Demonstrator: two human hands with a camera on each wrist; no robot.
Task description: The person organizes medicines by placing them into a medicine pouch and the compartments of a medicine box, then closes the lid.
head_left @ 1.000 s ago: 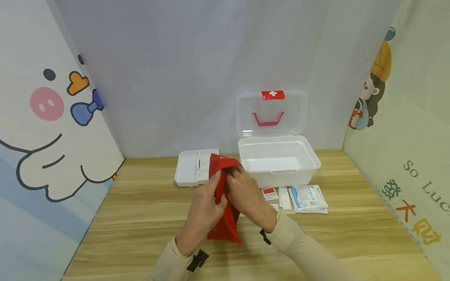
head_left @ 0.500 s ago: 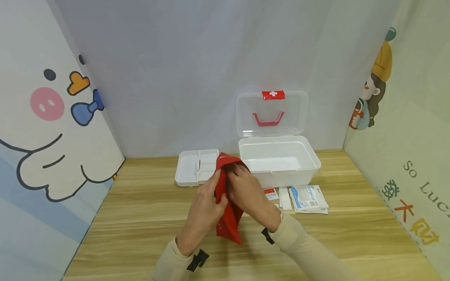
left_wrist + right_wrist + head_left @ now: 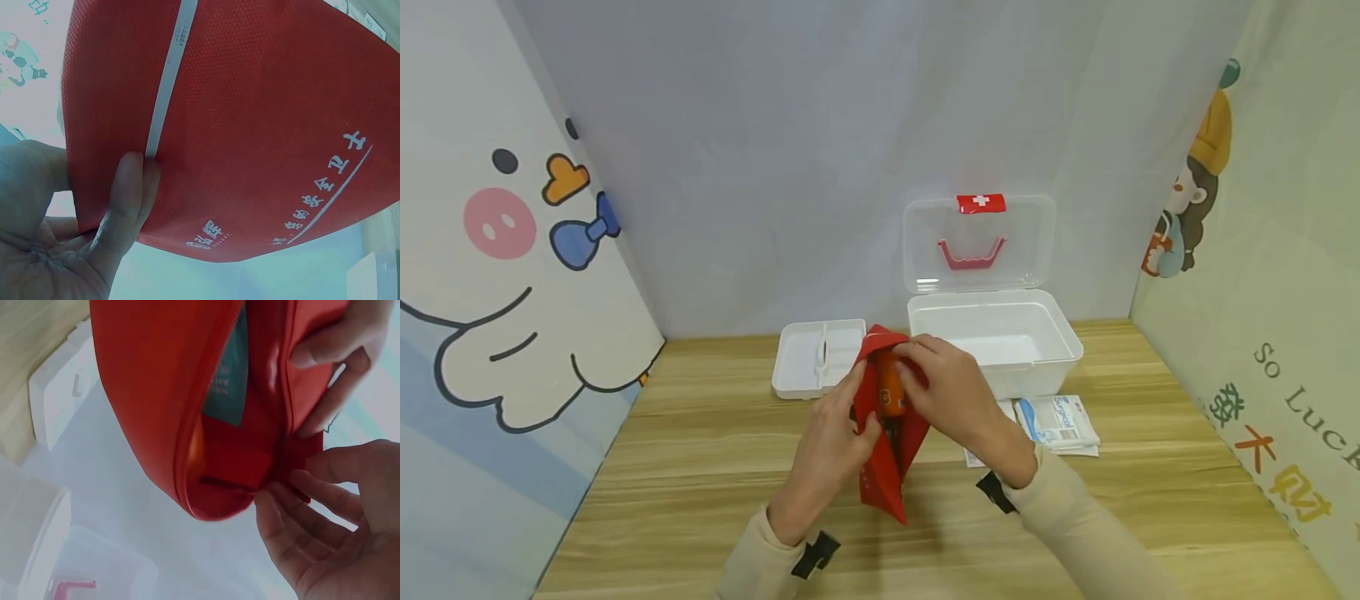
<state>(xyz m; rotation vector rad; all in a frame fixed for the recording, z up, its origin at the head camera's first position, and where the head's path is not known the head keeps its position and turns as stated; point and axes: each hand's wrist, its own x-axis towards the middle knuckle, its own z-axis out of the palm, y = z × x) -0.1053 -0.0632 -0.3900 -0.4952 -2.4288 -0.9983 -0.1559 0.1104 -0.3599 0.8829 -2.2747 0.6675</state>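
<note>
A red zip pouch (image 3: 880,485) stands upright over the table with its mouth spread. My left hand (image 3: 829,442) grips its left side, thumb and fingers on the fabric; white print and a pale strip show on that face of the pouch (image 3: 250,125). The fingers of my right hand (image 3: 957,392) pinch the pouch's upper edge, also seen with the right hand (image 3: 350,531) in the right wrist view. Inside lies an orange cylinder-like item (image 3: 891,385). A teal packet (image 3: 228,384) is inside too, partly covered by the pouch wall.
Behind stands a white first-aid box (image 3: 1022,379) with its clear lid (image 3: 917,242) raised. Left of it lies a white divided tray (image 3: 797,362). A surgical packet (image 3: 1063,421) lies right of the pouch, with smaller white packets partly behind my right forearm.
My right hand has come up out of the pouch's mouth to its upper right edge. The orange item inside has come into view. The left hand keeps its grip.
</note>
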